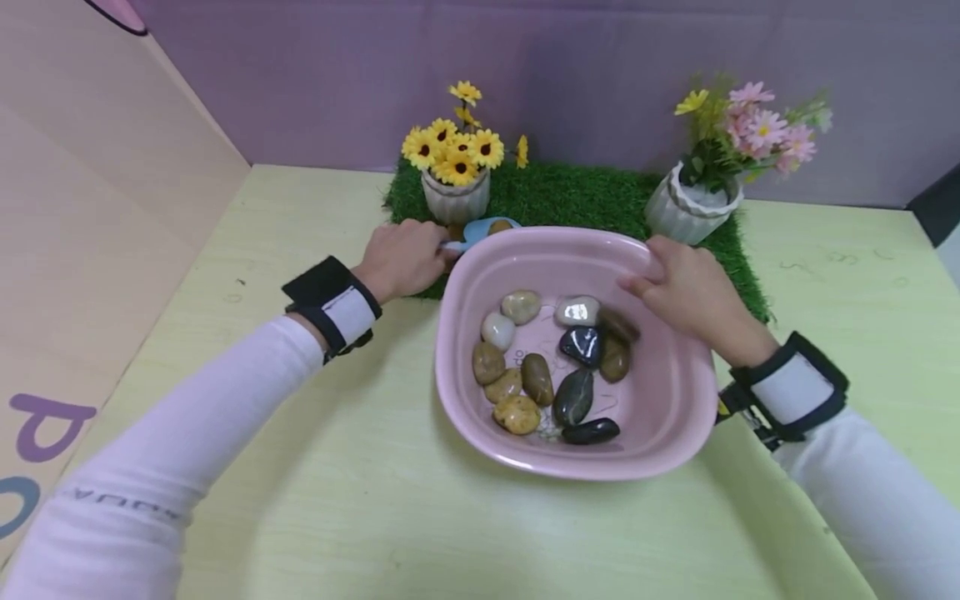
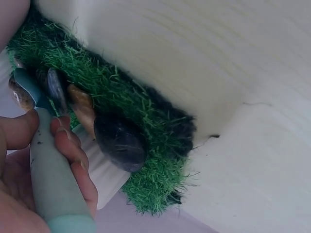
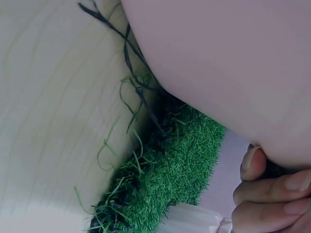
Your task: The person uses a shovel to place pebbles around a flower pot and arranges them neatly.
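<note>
- Pink basin (image 1: 675, 400): rests on the pale green table (image 1: 352, 500), its far edge over the grass mat (image 1: 585, 193). Smooth pebbles (image 1: 537, 379) in tan, white and black lie in its bottom.
- Right hand (image 1: 686, 287): grasps the basin's far right rim, thumb inside, fingers curled under the outer wall.
- Left hand (image 1: 403, 258): fingers wrapped around the handle of a small blue scoop (image 1: 480, 233).
- Scoop blade: sits just in front of the sunflower pot (image 1: 455, 198), carrying a brown stone (image 1: 500, 225).
- Left wrist view: dark and brown stones (image 2: 119, 141) lie on the mat beside the pot.
- Second pot (image 1: 692, 204), with pink flowers: stands on the mat's right end.
</note>
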Tool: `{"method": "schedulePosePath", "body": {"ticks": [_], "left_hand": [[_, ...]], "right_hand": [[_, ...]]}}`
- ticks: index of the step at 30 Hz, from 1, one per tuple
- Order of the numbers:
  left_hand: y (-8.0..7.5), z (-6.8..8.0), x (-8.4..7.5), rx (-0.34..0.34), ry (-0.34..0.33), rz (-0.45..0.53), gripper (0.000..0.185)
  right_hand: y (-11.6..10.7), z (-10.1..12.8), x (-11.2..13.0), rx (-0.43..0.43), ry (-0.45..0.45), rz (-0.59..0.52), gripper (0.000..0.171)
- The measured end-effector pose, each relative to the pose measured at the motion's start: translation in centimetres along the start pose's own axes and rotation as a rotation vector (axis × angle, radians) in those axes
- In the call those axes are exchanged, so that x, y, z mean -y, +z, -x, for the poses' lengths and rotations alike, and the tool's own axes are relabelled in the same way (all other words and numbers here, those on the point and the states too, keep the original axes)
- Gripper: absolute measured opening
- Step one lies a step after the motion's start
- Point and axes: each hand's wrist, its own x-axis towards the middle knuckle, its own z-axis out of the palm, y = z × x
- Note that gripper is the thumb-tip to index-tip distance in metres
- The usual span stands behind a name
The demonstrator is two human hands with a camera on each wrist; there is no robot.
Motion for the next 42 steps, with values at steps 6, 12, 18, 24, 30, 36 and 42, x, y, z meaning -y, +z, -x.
{"method": "schedulePosePath", "body": {"ticks": [6, 12, 18, 24, 30, 36, 42], "left_hand": [[-0.5, -0.2, -0.4, -0.005, 0.017, -0.063, 0.036], [-1.4, -0.6, -1.3, -0.028, 0.052, -0.174, 0.04], [-1.8, -0.8, -2.0, -0.04, 0.084, -0.261, 0.043], [-2.0, -0.8, -2.4, -0.049, 0.1, -0.305, 0.043], [-2.3, -0.7, -2.5, -0.128, 0.143, -0.383, 0.045], [-2.9, -0.4, -2.6, -0.216, 0.137, -0.433, 0.037], [-3.2, -0.3, -2.4, -0.233, 0.122, -0.431, 0.029]], "right_hand": [[-0.1, 0.0, 0.0, 0.003, 0.001, 0.002, 0.033], [-0.1, 0.0, 0.0, 0.011, 0.002, 0.008, 0.033], [-0.1, 0.0, 0.0, 0.003, -0.002, 0.017, 0.033], [0.0, 0.0, 0.0, 0.001, -0.004, 0.014, 0.033], [0.0, 0.0, 0.0, 0.006, 0.0, 0.012, 0.033], [-0.1, -0.1, 0.0, 0.01, 0.0, 0.014, 0.034], [-0.2, 0.0, 0.0, 0.005, -0.004, 0.01, 0.034]]}}
